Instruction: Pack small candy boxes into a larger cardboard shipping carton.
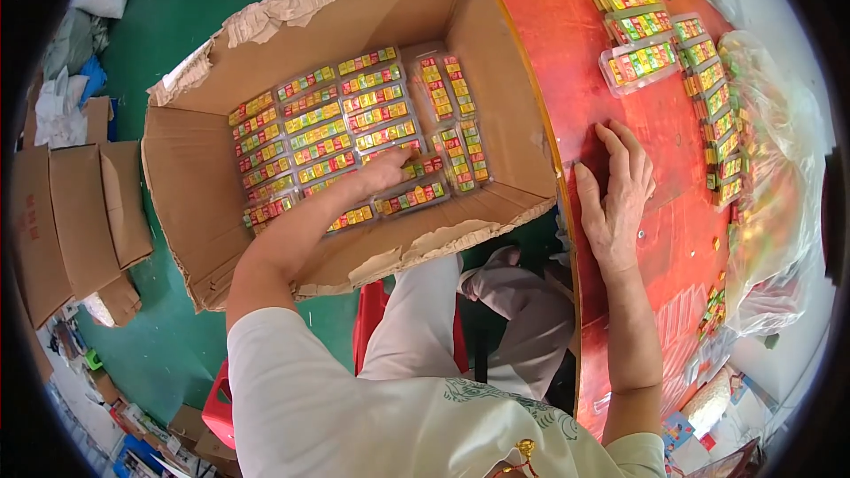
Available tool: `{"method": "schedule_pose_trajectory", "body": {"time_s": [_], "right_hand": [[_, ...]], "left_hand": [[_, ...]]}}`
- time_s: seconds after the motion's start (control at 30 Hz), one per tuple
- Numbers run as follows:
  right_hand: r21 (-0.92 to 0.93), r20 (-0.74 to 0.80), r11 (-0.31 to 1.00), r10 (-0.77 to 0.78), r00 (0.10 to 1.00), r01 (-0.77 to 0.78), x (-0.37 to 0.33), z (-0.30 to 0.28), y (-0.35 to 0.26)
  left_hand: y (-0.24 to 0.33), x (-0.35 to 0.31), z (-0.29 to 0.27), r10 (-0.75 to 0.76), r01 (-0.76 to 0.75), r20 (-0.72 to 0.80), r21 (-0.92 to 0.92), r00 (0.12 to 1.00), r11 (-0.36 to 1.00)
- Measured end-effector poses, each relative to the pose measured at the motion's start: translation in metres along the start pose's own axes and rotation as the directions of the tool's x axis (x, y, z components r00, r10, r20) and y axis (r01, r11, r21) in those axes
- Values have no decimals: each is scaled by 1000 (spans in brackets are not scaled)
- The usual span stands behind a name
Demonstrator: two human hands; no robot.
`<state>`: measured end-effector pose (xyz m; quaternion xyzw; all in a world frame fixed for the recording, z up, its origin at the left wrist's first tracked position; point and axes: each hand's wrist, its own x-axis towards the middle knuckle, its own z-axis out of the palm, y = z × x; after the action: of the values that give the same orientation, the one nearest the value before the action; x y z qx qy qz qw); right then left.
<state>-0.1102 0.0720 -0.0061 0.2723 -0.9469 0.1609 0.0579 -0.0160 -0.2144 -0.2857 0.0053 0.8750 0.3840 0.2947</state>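
Observation:
A large open cardboard box [496,62] holds rows of clear plastic trays filled with small red, yellow and green packs. Reaching into it, my left hand [387,170] has its fingers closed on the end of one such clear plastic tray [428,166], near the box's front right part. The fingertips are partly hidden. Below that tray lies another filled tray [411,198], and upright trays [461,155] stand along the right side. My right hand [617,199] rests on the red table [611,310] near its left edge, with thumb and fingers apart and nothing in it.
On the table's far end lie filled trays [639,64], with a column of more trays [715,115] beside a big clear plastic bag [779,186]. Loose small packs [714,305] lie near the bag. Folded cartons [80,212] stand on the green floor at left. A red stool [220,407] is beside me.

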Motion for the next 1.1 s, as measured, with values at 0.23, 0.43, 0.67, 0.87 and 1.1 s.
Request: {"method": "schedule_pose_trajectory", "body": {"time_s": [0.23,0.43,0.67,0.87,1.1], "right_hand": [[-10,-7,1000,1,1000,-1,0,-1,1],[-4,-11,1000,-7,1000,7,-1,1,0],[-22,-21,1000,-7,1000,7,-2,-2,2],[22,-33,1000,-21,999,22,-2,0,0],[-25,-81,999,-34,996,32,-2,-9,9]], "left_hand": [[17,-14,2,-46,38,-62,-122,997,992],[9,-24,22,53,-37,-234,73,971,997],[29,-35,38,-78,166,-375,209,924,964],[31,-38,29,-103,233,-517,192,850,953],[37,-22,25,-147,278,-487,210,861,937]]}}
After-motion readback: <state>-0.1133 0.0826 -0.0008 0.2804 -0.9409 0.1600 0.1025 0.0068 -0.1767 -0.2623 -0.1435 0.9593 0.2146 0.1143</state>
